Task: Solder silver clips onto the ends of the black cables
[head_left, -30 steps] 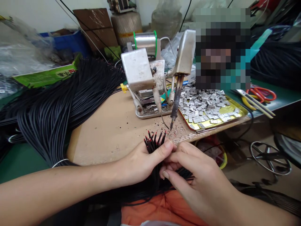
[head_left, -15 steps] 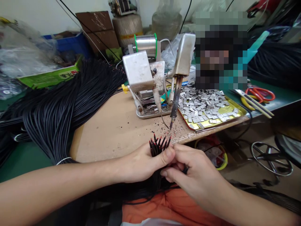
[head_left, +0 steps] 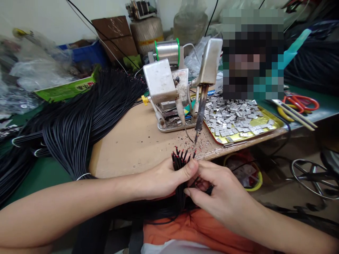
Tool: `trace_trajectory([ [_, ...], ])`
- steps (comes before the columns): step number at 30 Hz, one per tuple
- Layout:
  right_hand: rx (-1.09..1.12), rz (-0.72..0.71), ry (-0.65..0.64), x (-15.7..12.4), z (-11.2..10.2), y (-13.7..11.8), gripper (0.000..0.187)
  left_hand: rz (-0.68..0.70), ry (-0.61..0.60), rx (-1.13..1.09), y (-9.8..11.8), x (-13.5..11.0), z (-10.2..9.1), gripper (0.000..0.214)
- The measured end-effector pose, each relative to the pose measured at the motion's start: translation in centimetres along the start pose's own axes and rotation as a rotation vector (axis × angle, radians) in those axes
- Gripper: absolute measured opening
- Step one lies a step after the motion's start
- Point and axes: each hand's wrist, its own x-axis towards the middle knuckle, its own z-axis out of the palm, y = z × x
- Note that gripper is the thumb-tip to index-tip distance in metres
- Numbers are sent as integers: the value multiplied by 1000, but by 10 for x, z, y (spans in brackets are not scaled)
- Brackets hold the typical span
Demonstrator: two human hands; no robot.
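A bundle of black cables (head_left: 180, 193) with red-tipped ends stands upright in my left hand (head_left: 169, 178), whose thumb presses across the front of it. My right hand (head_left: 221, 188) touches the left thumb and closes its fingers on a single black cable (head_left: 196, 180) at the bundle's right side. Much of that cable is hidden by the fingers. Just beyond the cable ends, a soldering iron (head_left: 200, 113) points down from a metal soldering stand (head_left: 161, 83). A thin solder wire (head_left: 189, 135) curves toward its tip. Behind them sits a spool of solder (head_left: 167, 52).
A yellow tray (head_left: 274, 122) of small metal plates (head_left: 233, 116) lies right of the stand. Red-handled scissors (head_left: 302, 103) and tweezers (head_left: 295, 114) lie farther right. Long black cables (head_left: 71, 123) cover the left side. A yellow-rimmed bin (head_left: 258, 180) stands below the table edge.
The view has shifted slightly, so the scene sits a little farther right. The right fingers have parted one cable from the bundle, and its red end now shows between the hands.
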Motion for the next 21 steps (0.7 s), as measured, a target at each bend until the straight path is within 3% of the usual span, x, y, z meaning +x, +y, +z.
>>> trace_trajectory([
  [4,40,-19,-46,-2,-9,-5,17,-13,143,-50,0,0,1,39],
  [10,15,12,-17,-5,-17,-9,13,-32,247,66,13,-5,6,36],
  [15,54,77,28,-2,-23,-10,13,-34,239,194,19,-8,11,26],
  [21,196,171,51,2,-35,-13,7,-40,198,152,22,-10,12,19],
])
